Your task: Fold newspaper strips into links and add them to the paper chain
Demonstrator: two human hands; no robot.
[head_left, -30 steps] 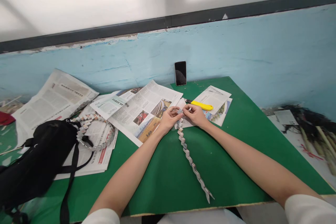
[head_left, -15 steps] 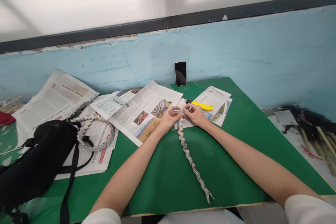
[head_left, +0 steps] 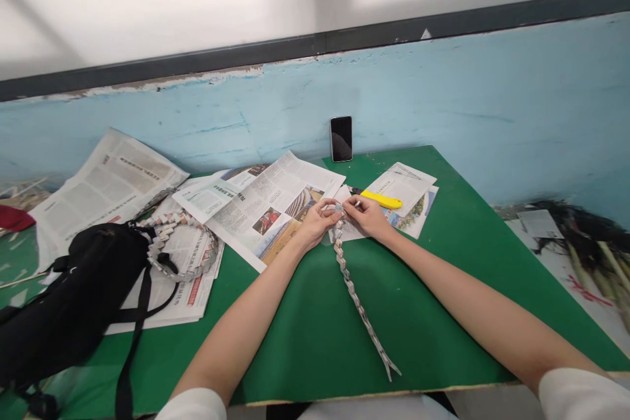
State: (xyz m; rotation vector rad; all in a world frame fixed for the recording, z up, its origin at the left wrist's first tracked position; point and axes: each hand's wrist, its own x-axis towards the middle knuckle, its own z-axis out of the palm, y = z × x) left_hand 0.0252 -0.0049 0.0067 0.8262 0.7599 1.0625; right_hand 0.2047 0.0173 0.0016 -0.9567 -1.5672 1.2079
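A zigzag chain of folded newspaper [head_left: 356,295] runs from my hands toward the table's front edge, ending in two loose pointed tips. My left hand [head_left: 319,222] pinches the chain's far end between thumb and fingers. Close on its right, my right hand [head_left: 368,215] is closed on a small folded paper piece at that same end. Just beyond my right hand lies a yellow-handled cutter [head_left: 381,199], its front part dark. Small paper pieces lie under and behind my fingers.
Newspaper sheets [head_left: 270,203] cover the green table's [head_left: 295,335] back left, and smaller sheets [head_left: 396,187] lie right of centre. A phone [head_left: 341,139] leans on the blue wall. At left are a black bag [head_left: 93,289] and a looped paper chain [head_left: 205,256].
The whole view has shifted slightly. The hanging chain has turned a little and looks narrower near its lower end. Both hands keep their hold.
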